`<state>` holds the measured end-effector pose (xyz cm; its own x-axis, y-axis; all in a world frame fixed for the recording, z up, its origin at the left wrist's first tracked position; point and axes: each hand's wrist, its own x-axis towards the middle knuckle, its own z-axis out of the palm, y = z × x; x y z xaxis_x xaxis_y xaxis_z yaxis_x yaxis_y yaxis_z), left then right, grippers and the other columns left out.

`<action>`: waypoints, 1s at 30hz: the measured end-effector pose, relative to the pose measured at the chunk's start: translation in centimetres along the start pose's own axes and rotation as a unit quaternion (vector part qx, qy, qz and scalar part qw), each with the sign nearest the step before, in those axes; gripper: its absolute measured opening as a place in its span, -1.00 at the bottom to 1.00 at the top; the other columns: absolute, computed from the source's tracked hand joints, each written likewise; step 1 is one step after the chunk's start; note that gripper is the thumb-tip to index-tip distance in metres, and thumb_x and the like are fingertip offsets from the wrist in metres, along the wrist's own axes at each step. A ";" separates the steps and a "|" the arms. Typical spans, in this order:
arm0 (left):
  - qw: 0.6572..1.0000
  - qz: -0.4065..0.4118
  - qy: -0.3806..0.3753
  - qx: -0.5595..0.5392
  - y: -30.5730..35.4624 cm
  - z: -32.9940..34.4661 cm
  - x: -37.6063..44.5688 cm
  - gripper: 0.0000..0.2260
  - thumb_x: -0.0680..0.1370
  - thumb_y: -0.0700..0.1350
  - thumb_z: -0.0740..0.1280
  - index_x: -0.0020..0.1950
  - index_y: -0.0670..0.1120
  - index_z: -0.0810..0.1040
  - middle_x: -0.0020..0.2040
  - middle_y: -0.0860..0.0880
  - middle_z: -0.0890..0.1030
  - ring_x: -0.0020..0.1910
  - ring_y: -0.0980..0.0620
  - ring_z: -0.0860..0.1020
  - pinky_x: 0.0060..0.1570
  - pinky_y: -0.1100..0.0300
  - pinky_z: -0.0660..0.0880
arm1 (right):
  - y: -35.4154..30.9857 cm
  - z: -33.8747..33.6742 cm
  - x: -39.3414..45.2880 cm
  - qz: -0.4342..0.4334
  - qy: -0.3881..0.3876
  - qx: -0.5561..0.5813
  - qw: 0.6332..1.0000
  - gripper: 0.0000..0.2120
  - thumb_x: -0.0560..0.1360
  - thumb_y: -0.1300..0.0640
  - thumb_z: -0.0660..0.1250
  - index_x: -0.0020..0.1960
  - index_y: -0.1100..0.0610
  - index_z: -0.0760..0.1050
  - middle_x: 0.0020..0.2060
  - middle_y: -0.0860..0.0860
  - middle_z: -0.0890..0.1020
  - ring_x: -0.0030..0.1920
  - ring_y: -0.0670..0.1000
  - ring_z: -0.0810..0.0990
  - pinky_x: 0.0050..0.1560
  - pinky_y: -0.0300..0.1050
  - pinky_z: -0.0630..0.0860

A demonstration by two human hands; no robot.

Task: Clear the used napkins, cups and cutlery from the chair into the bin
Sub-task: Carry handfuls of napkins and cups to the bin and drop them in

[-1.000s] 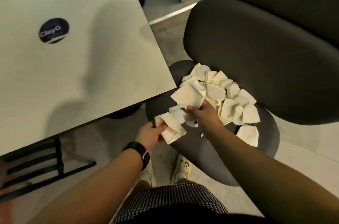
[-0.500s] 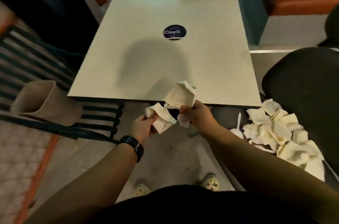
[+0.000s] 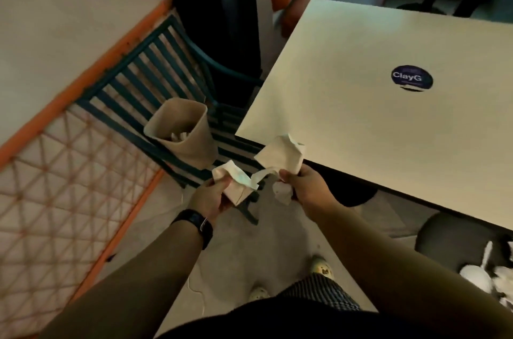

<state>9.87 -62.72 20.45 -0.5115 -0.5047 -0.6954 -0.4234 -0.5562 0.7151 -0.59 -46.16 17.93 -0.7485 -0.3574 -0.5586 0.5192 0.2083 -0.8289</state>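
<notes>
Both hands are up in front of the person, just off the near corner of the white table (image 3: 388, 116). The left hand (image 3: 209, 197) has its fingers curled tight round a crumpled napkin (image 3: 236, 183), cream paper bunched into a wedge that sticks out past the thumb. The right hand (image 3: 304, 186) pinches a second crumpled piece (image 3: 280, 157) between thumb and fingertips; that piece stands up above the knuckles and overlaps the table's edge, and a smaller white wad (image 3: 281, 191) hangs below the same grip. A thin strip of paper bridges the gap between the two hands, though whether it is one torn napkin or two touching, I cannot tell.

The paper looks soft, creased and used, pale cream with folded corners.

Left of the table's near corner, and beyond the left hand, a tan bin (image 3: 181, 130) leans on a blue slatted chair (image 3: 155, 72). Its mouth is open toward the person, and a few white scraps lie inside it. The held napkins are near the bin but not over its mouth.

Under the table's right side, at the lower right edge, part of a dark round seat (image 3: 449, 236) shows, with more white litter (image 3: 483, 275) on it; that pile is blurred and cut off by the frame, so I cannot sort napkins from cups or cutlery there.

A black wristband (image 3: 197, 223) sits on the left wrist.
</notes>
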 end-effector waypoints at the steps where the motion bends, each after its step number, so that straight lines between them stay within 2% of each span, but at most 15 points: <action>1: 1.000 -0.002 0.006 -0.014 0.5 -0.8 0.7 -0.82 0.60 -0.14 0.26 0.20 -0.08 0.46 0.10 -0.12 0.56 0.08 -0.10 0.53 0.09 -0.01 0.47 | -0.4 1.1 0.7 0.010 0.000 -0.008 1.000 -0.73 0.53 0.09 0.38 0.21 0.10 0.51 0.00 0.07 0.65 0.00 0.10 0.63 0.01 0.06 0.62; 3: 0.999 -0.005 0.019 -0.030 1.4 -1.9 2.0 -0.86 0.61 -0.14 0.25 0.16 -0.07 0.45 0.07 -0.12 0.56 0.07 -0.10 0.53 0.08 0.00 0.46 | -1.5 3.0 2.5 0.029 0.000 -0.026 0.999 -0.76 0.54 0.10 0.36 0.20 0.10 0.50 0.00 0.04 0.63 -0.02 0.06 0.61 -0.07 -0.03 0.60; 4: 0.999 -0.008 0.025 -0.033 1.8 -2.4 2.5 -0.85 0.61 -0.14 0.26 0.17 -0.07 0.45 0.05 -0.11 0.57 0.05 -0.09 0.54 0.08 0.01 0.47 | -2.0 3.8 3.3 0.036 0.000 -0.033 0.999 -0.75 0.54 0.10 0.35 0.21 0.09 0.49 0.01 0.04 0.62 0.00 0.06 0.60 -0.04 -0.02 0.59; 8: 0.996 -0.008 0.068 -0.049 4.1 -5.3 6.3 -0.83 0.58 -0.08 0.29 0.16 -0.06 0.48 0.02 -0.06 0.59 0.03 -0.07 0.57 0.11 0.00 0.50 | -4.7 8.7 8.1 0.042 -0.044 -0.083 0.995 -0.64 0.53 0.04 0.37 0.29 0.11 0.46 0.07 0.08 0.61 0.07 0.12 0.61 0.13 0.15 0.58; 14: 0.988 0.005 0.132 -0.075 8.1 -9.0 11.2 -0.93 0.55 -0.04 0.35 0.01 0.04 0.52 0.10 -0.08 0.60 0.10 -0.12 0.57 0.21 -0.10 0.49 | -8.8 15.4 14.3 0.043 -0.111 -0.176 0.977 -0.68 0.54 -0.02 0.34 0.22 0.11 0.49 0.00 0.03 0.64 -0.01 0.07 0.64 0.12 0.10 0.60; 19: 0.981 -0.020 0.156 -0.112 12.0 -12.5 16.1 -0.88 0.52 -0.07 0.38 0.02 0.01 0.49 0.10 -0.12 0.59 0.10 -0.14 0.58 0.18 -0.11 0.51 | -11.1 21.3 19.5 0.079 -0.120 -0.292 0.946 -0.66 0.52 -0.02 0.37 0.23 0.09 0.47 0.03 0.04 0.61 0.01 0.06 0.60 0.04 -0.01 0.57; 21: 0.983 -0.020 0.148 -0.106 14.1 -14.1 19.2 -0.81 0.55 -0.08 0.34 0.14 -0.06 0.48 0.09 -0.12 0.58 0.08 -0.11 0.57 0.17 -0.06 0.51 | -11.7 24.1 22.0 0.088 -0.115 -0.291 0.946 -0.64 0.53 0.01 0.37 0.27 0.11 0.46 0.02 0.03 0.59 0.03 0.06 0.58 0.09 0.02 0.56; 23: 0.988 -0.022 0.135 -0.069 16.4 -15.3 22.2 -0.74 0.57 -0.09 0.31 0.25 -0.10 0.46 0.12 -0.12 0.57 0.05 -0.08 0.57 0.13 0.00 0.51 | -12.2 26.5 24.0 0.090 -0.094 -0.308 0.943 -0.63 0.55 0.03 0.34 0.30 0.12 0.43 -0.01 0.02 0.56 -0.02 0.04 0.55 -0.04 -0.06 0.53; 24: 0.990 -0.018 0.135 -0.041 17.5 -15.9 23.6 -0.74 0.58 -0.10 0.30 0.25 -0.11 0.46 0.11 -0.12 0.57 0.01 -0.07 0.57 0.08 0.02 0.50 | -12.2 27.7 24.9 0.080 -0.077 -0.324 0.940 -0.62 0.55 0.04 0.33 0.32 0.12 0.41 -0.02 0.03 0.54 -0.04 0.03 0.54 -0.11 -0.08 0.51; 26: 0.991 -0.018 0.127 0.031 19.7 -17.2 27.0 -0.76 0.58 -0.07 0.30 0.20 -0.13 0.47 0.08 -0.11 0.58 -0.05 -0.04 0.57 0.01 0.03 0.52 | -12.1 30.4 27.1 0.050 -0.034 -0.344 0.937 -0.61 0.54 0.03 0.33 0.33 0.10 0.39 -0.02 0.02 0.54 -0.05 0.03 0.54 -0.12 -0.07 0.53; 27: 0.992 -0.029 0.108 0.062 20.6 -17.6 28.3 -0.72 0.57 -0.03 0.31 0.21 -0.16 0.47 0.12 -0.12 0.58 -0.03 -0.05 0.58 -0.01 0.03 0.54 | -12.0 31.4 27.9 0.045 -0.020 -0.358 0.932 -0.62 0.54 0.02 0.33 0.31 0.11 0.39 -0.02 0.00 0.54 -0.06 0.02 0.54 -0.12 -0.09 0.52; 28: 0.992 -0.048 0.076 0.090 21.5 -18.0 29.7 -0.62 0.57 0.03 0.31 0.30 -0.16 0.45 0.18 -0.13 0.57 0.05 -0.07 0.58 -0.04 0.04 0.56 | -11.8 32.5 28.6 0.053 -0.017 -0.373 0.926 -0.63 0.55 -0.01 0.31 0.28 0.13 0.40 -0.01 -0.01 0.55 -0.09 -0.01 0.53 -0.14 -0.13 0.49; 30: 0.988 -0.079 0.015 0.128 22.6 -18.3 31.5 -0.48 0.57 0.11 0.28 0.47 -0.07 0.32 0.36 -0.14 0.46 0.25 -0.11 0.49 0.01 0.08 0.52 | -11.4 34.0 29.3 0.090 -0.048 -0.398 0.912 -0.56 0.55 -0.07 0.30 0.31 0.17 0.37 0.07 0.01 0.55 -0.03 -0.01 0.55 -0.13 -0.19 0.43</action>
<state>-2.08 -103.28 13.42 -0.4030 -0.4467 -0.7988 -0.6737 -0.4461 0.5892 -14.44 -89.99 12.03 -0.6217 -0.3223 -0.7139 0.1378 0.8522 -0.5048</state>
